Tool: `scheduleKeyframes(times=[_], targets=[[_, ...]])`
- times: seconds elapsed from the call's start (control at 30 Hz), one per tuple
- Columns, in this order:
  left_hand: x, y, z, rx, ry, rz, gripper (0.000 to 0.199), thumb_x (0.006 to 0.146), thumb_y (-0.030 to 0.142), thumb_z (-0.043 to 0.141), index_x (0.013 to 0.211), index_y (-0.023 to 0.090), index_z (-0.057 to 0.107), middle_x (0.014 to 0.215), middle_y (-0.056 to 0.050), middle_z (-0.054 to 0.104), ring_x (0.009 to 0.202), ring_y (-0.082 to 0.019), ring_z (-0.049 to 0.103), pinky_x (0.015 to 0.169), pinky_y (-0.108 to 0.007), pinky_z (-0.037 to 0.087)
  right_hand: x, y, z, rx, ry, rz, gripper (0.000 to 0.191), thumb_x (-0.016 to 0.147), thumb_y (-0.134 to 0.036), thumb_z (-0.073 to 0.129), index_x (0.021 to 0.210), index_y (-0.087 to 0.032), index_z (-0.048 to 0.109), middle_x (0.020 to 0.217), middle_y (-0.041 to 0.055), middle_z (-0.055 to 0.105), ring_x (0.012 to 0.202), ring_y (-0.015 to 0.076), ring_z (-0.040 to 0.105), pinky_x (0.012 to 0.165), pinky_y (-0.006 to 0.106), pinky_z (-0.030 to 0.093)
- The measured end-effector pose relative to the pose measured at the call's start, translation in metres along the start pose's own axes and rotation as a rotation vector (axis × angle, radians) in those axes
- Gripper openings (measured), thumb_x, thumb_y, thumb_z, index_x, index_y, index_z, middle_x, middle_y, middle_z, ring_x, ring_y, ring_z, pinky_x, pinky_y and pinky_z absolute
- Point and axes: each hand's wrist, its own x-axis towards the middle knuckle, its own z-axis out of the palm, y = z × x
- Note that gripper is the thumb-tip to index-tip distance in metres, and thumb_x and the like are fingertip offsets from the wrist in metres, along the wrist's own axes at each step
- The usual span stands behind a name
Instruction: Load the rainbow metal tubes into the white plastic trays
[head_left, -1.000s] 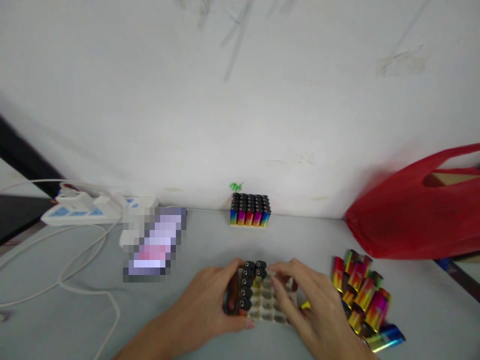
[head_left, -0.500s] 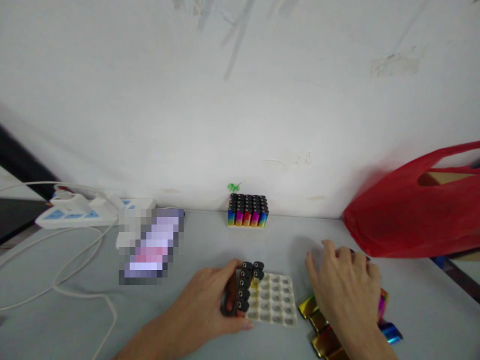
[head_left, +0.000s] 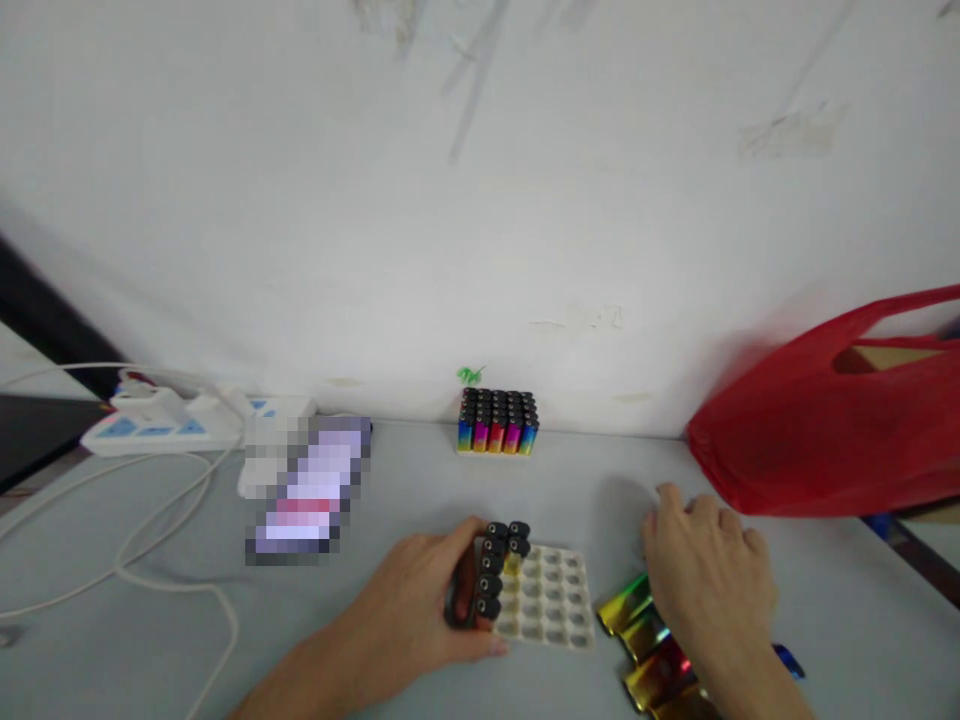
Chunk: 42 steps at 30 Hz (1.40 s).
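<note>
A white tray with rows of round-edged pockets lies at the lower middle, several black-topped lighters standing in its left columns. My left hand is wrapped round the tray's left side, thumb at the near edge and fingers at the far edge, with a dark curved object beside the palm. My right hand is over the right part of the table, fingers curled down; what they hold, if anything, is hidden. Shiny multicoloured lighters lie beneath and left of it.
Against the wall stands a full block of colourful lighters. A red bag is at the right. To the left are a blurred phone, a white power strip and loose white cables.
My right hand has moved a little to the right, its fingers drawn closer together, uncovering more of the loose lighters. My left hand stays on the tray.
</note>
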Motion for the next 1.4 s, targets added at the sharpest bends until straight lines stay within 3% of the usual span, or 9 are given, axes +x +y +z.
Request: scheduleKeyframes(times=[0.17, 0.37, 0.73, 0.8, 0.9, 0.97, 1.07, 1.17, 1.4], targets=[[-0.001, 0.0, 0.0, -0.021, 0.002, 0.009, 0.056, 0.074, 0.046, 0.101, 0.114, 0.024, 0.067, 0.093, 0.004, 0.078, 0.087, -0.025, 0.07, 0.078, -0.031, 0.041, -0.002, 0.004, 0.002, -0.004, -0.021, 0.027, 0.016, 0.11, -0.022, 0.053, 0.102, -0.017, 0.065, 0.089, 0.0157, 0.071, 0.086, 0.0394, 0.078, 0.072, 0.041, 0.038], [-0.001, 0.005, 0.0, -0.047, 0.036, 0.005, 0.052, 0.072, 0.04, 0.101, 0.109, 0.023, 0.067, 0.088, 0.006, 0.077, 0.082, -0.023, 0.07, 0.074, -0.031, 0.04, -0.001, 0.005, 0.014, 0.069, -0.036, -0.052, 0.015, 0.109, -0.019, 0.053, 0.103, -0.016, 0.066, 0.088, 0.0162, 0.073, 0.085, 0.038, 0.078, 0.074, 0.042, 0.043], [0.0, 0.002, 0.003, -0.146, 0.066, 0.008, 0.048, 0.074, 0.036, 0.098, 0.109, 0.021, 0.07, 0.087, 0.005, 0.077, 0.082, -0.022, 0.07, 0.072, -0.029, 0.044, 0.008, -0.022, 0.011, 0.465, -0.065, -0.056, 0.019, 0.115, -0.021, 0.05, 0.116, -0.017, 0.068, 0.11, 0.0147, 0.07, 0.084, 0.0272, 0.076, 0.071, 0.035, 0.051], [0.002, 0.001, 0.003, -0.156, 0.065, 0.009, 0.051, 0.073, 0.036, 0.099, 0.112, 0.021, 0.071, 0.087, 0.005, 0.078, 0.081, -0.022, 0.07, 0.071, -0.029, 0.044, 0.011, -0.022, 0.006, 0.627, -0.043, -0.126, 0.021, 0.118, -0.03, 0.049, 0.12, -0.02, 0.068, 0.116, 0.011, 0.069, 0.091, 0.0234, 0.075, 0.078, 0.033, 0.054], [0.003, -0.001, 0.004, -0.13, 0.079, 0.018, 0.05, 0.075, 0.036, 0.097, 0.115, 0.021, 0.072, 0.086, 0.004, 0.078, 0.08, -0.022, 0.071, 0.072, -0.029, 0.045, 0.012, -0.023, -0.006, 1.154, -0.057, -0.225, 0.028, 0.118, -0.043, 0.053, 0.111, -0.022, 0.07, 0.104, 0.0051, 0.07, 0.093, 0.0218, 0.07, 0.084, 0.032, 0.054], [0.003, -0.002, 0.006, -0.097, 0.085, 0.034, 0.049, 0.077, 0.038, 0.096, 0.117, 0.022, 0.072, 0.089, 0.003, 0.08, 0.081, -0.023, 0.072, 0.074, -0.03, 0.046, 0.009, -0.025, -0.014, 1.536, -0.148, -0.23, 0.033, 0.115, -0.05, 0.058, 0.111, -0.021, 0.072, 0.097, 0.0039, 0.071, 0.091, 0.0228, 0.069, 0.084, 0.034, 0.054], [0.001, -0.004, 0.008, -0.085, 0.108, 0.044, 0.065, 0.079, 0.038, 0.095, 0.135, 0.023, 0.066, 0.092, 0.003, 0.08, 0.084, -0.025, 0.073, 0.079, -0.033, 0.049, 0.002, -0.031, -0.023, 1.83, -0.334, -0.211, 0.038, 0.111, -0.056, 0.064, 0.12, -0.02, 0.074, 0.096, 0.0034, 0.076, 0.089, 0.0221, 0.071, 0.086, 0.034, 0.055], [0.0, -0.008, 0.011, -0.107, 0.119, 0.044, 0.092, 0.081, 0.034, 0.093, 0.16, 0.025, 0.046, 0.088, 0.005, 0.078, 0.082, -0.025, 0.074, 0.083, -0.036, 0.051, -0.004, -0.035, -0.029, 1.867, -0.398, -0.247, 0.037, 0.11, -0.054, 0.066, 0.121, -0.019, 0.074, 0.092, 0.0022, 0.079, 0.088, 0.0211, 0.072, 0.086, 0.032, 0.054], [0.0, -0.017, 0.016, -0.15, 0.114, 0.048, 0.101, 0.08, 0.027, 0.091, 0.166, 0.027, 0.038, 0.091, 0.005, 0.079, 0.08, -0.024, 0.073, 0.084, -0.036, 0.051, -0.014, -0.036, -0.036, 1.727, -0.338, -0.304, 0.026, 0.109, -0.046, 0.071, 0.122, -0.025, 0.067, 0.083, -0.0032, 0.074, 0.082, 0.0186, 0.072, 0.076, 0.028, 0.052]])
